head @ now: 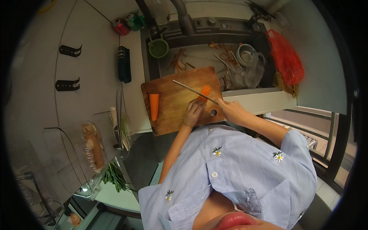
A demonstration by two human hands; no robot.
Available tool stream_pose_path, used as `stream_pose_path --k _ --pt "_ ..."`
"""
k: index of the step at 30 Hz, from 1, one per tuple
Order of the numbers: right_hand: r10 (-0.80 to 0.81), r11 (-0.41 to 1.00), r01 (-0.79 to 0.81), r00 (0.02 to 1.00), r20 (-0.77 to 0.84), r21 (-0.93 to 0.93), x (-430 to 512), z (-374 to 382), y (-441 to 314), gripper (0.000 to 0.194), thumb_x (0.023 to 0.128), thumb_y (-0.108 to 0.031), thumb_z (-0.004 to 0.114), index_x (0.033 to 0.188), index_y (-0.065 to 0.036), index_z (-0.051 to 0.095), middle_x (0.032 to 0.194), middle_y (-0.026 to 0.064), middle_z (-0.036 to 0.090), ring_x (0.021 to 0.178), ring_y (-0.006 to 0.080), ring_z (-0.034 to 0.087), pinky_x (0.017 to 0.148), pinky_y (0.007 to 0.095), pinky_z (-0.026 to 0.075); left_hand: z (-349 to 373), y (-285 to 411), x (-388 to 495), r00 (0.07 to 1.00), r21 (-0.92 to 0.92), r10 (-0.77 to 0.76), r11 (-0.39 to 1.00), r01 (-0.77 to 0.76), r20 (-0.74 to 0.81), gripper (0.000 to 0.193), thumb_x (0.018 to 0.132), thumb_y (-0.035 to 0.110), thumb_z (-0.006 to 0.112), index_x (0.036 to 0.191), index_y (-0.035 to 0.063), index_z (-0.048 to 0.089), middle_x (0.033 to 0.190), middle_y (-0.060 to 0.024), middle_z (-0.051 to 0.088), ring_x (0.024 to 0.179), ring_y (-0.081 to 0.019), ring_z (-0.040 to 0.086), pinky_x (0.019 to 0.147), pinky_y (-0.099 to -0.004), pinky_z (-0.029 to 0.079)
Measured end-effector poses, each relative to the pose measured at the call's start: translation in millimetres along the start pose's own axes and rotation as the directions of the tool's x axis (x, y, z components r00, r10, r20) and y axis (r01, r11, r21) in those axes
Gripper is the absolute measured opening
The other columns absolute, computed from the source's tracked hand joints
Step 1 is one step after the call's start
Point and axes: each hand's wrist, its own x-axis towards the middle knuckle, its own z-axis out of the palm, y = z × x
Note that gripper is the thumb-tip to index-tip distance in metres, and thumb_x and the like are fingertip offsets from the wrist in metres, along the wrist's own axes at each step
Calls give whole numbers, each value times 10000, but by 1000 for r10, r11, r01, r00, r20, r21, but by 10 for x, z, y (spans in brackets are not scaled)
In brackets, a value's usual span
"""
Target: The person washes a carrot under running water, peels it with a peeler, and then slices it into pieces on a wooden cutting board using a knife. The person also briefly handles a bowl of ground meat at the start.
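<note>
My right hand (231, 110) is closed round the handle of a kitchen knife (191, 90), whose blade points up and left across an orange carrot piece (205, 90). Fingers of my left hand (194, 110) press on the near end of that piece, close beside the blade. Both are over a wooden cutting board (175, 115) with a round hole near its right corner. A second, longer carrot piece (154, 106) lies at the board's left side. The knife handle is mostly hidden in my right hand.
Beyond the board is a sink (195, 51) with peelings, a metal bowl (245, 54) and a clear plastic bag (254, 72). A green strainer (158, 48) hangs at its left. A red bag (287, 60) lies right. Cans (121, 27) and a dark knife sharpener (124, 64) stand left.
</note>
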Motion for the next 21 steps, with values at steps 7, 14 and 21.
stream_pose_path --k 7,14,21 --pt "45 999 -45 999 -8 -6 -286 -78 -119 327 733 0 504 1028 -21 365 721 190 589 618 388 568 504 446 437 17 10 -10 1000 -64 -7 998 7 -2 255 695 -19 597 937 58 616 974 -71 573 948 -276 527 815 -358 443" --pt "97 994 -95 995 27 -54 -307 -129 -164 317 723 15 492 1009 -31 364 709 187 589 621 388 574 507 451 440 11 28 18 1000 -38 -1 999 1 2 269 692 -27 577 942 65 614 993 -65 569 956 -278 521 822 -360 442" --pt "80 997 -78 990 118 -20 -99 -89 -162 318 738 3 505 1014 -14 347 758 190 582 637 385 571 508 458 438 14 24 36 1000 33 3 999 -3 -3 183 710 34 625 892 57 619 958 -42 579 949 -231 535 794 -316 463"
